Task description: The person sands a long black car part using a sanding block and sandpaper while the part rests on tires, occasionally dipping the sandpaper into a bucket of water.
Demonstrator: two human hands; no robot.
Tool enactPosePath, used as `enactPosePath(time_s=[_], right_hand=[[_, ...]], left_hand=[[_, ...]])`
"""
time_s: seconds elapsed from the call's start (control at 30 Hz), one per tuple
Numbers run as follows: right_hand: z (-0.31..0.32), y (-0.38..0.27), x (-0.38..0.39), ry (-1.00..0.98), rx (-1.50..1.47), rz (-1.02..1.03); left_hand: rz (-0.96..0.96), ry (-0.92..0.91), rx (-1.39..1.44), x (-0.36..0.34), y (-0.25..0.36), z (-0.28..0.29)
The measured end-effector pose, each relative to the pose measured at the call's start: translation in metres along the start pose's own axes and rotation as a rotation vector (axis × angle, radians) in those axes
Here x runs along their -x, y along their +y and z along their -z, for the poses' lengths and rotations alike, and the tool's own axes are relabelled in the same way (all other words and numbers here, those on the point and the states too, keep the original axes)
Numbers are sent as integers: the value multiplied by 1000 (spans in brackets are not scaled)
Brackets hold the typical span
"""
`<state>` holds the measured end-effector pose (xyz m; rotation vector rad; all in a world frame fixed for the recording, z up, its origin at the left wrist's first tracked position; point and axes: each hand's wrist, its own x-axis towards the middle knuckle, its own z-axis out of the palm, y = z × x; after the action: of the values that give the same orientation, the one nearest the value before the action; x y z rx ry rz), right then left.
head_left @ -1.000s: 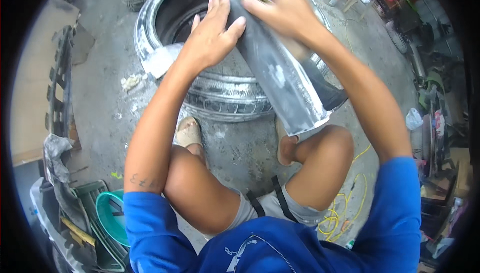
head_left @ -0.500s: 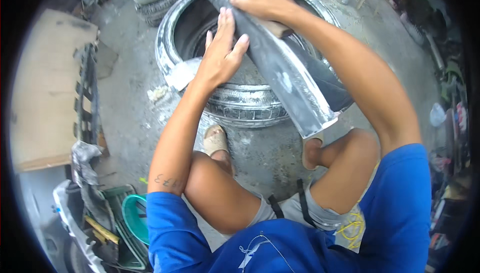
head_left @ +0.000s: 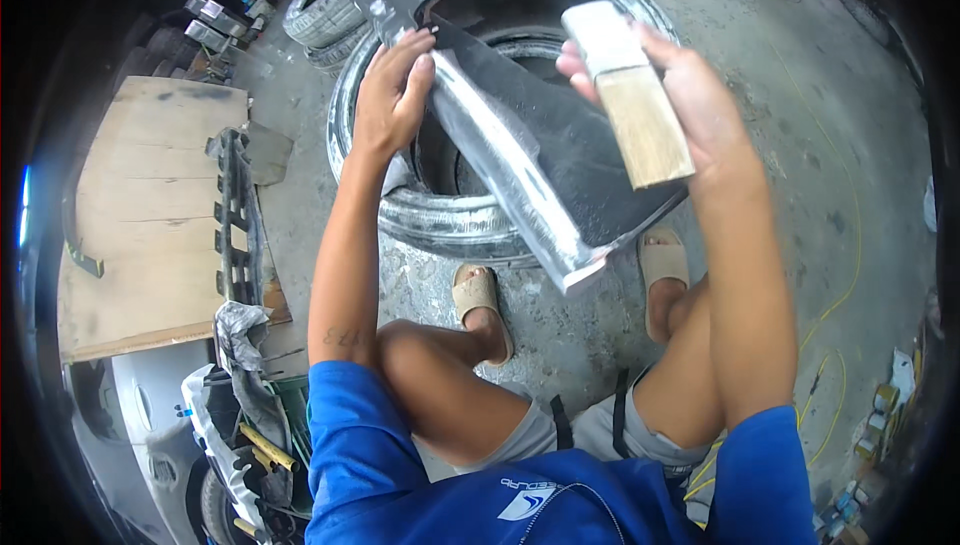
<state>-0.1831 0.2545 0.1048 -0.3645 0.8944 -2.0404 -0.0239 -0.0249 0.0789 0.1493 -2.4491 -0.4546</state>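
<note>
A long black panel (head_left: 560, 155) with a pale, dusty strip along it lies slantwise across a large white-smudged tyre (head_left: 440, 217). My left hand (head_left: 395, 90) grips its upper part, fingers curled over it and thumb alongside. My right hand (head_left: 680, 95) is raised over the panel's right side, holding a light wooden block (head_left: 645, 125) whose far end is white. Its fingers are curled round the block's sides. Below the tyre are my two sandalled feet.
Stacked tyres (head_left: 322, 13) stand behind at left. A large board (head_left: 150, 225) with a slatted black part beside it lies left. Lower left are a silver car part (head_left: 150, 405) and clutter. A yellow cord (head_left: 840, 300) runs along the floor at right, near small cans.
My right hand has moved right and down, lifting off the panel and turning so the block shows. My left hand has shifted up the panel, its fingers more curled. The view has swung.
</note>
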Motion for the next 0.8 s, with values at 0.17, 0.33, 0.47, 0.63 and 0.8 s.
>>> enactPosePath(time_s=[0.17, 0.33, 0.47, 0.63, 0.8], right_hand=[[-19, -1, 11, -76, -114, -48], [-10, -14, 16, -312, -267, -143], [-12, -10, 16, -409, -392, -185], [-17, -4, 16, -362, -327, -149], [-19, -5, 18, -279, -236, -156]], left_hand=[[-61, 1, -152, 26, 31, 15], [-100, -39, -204, 33, 50, 15], [-39, 22, -309, 15, 28, 11], [-2, 57, -278, 27, 42, -2], [25, -15, -230, 43, 84, 6]])
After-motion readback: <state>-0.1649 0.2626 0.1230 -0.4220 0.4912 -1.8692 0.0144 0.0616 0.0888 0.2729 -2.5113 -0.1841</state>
